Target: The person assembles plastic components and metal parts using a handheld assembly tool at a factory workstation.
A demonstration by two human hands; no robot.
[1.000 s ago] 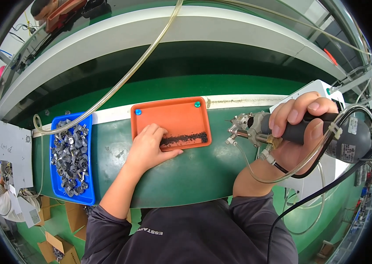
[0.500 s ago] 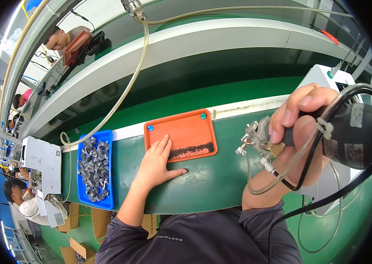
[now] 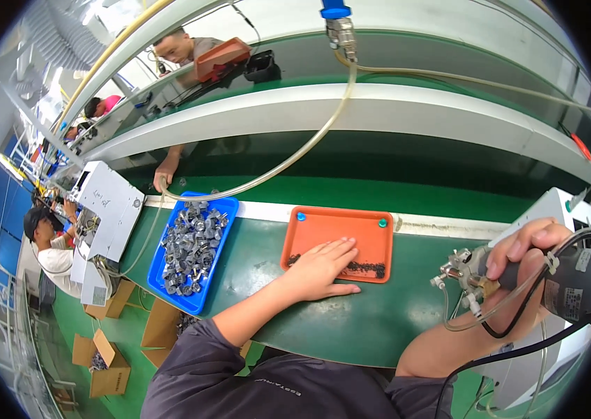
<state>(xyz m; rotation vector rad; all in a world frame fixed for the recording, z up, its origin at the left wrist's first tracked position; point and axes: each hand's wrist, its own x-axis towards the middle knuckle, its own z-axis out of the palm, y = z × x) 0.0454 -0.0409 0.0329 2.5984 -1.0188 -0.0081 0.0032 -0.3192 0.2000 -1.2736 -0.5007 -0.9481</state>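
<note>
My left hand (image 3: 323, 270) lies flat, fingers stretched out, over the near part of a shallow orange tray (image 3: 341, 227). Small dark pieces (image 3: 366, 269) show on both sides of it along the tray's near edge; those beneath are hidden. On the right, my right hand (image 3: 524, 255) wraps round a dark cylindrical power tool (image 3: 566, 290) with a cable and pale labels. The tool's metal head (image 3: 464, 271) has fittings and a clear tube, and it is held above the bench. A blue plug and a green plug (image 3: 382, 223) sit at the tray's far corners.
Left of the tray, a blue tray (image 3: 201, 300) holds many grey metal parts. A co-worker's hand (image 3: 167, 171) touches the clear hose (image 3: 288, 166) beyond it. White machines (image 3: 110, 206) stand at both bench ends. Open cardboard boxes (image 3: 110, 380) lie on the floor.
My left hand has moved rightward across the orange tray, over the dark pieces. My right hand still grips the tool. A co-worker's hand has appeared by the hose; the whole view has shifted.
</note>
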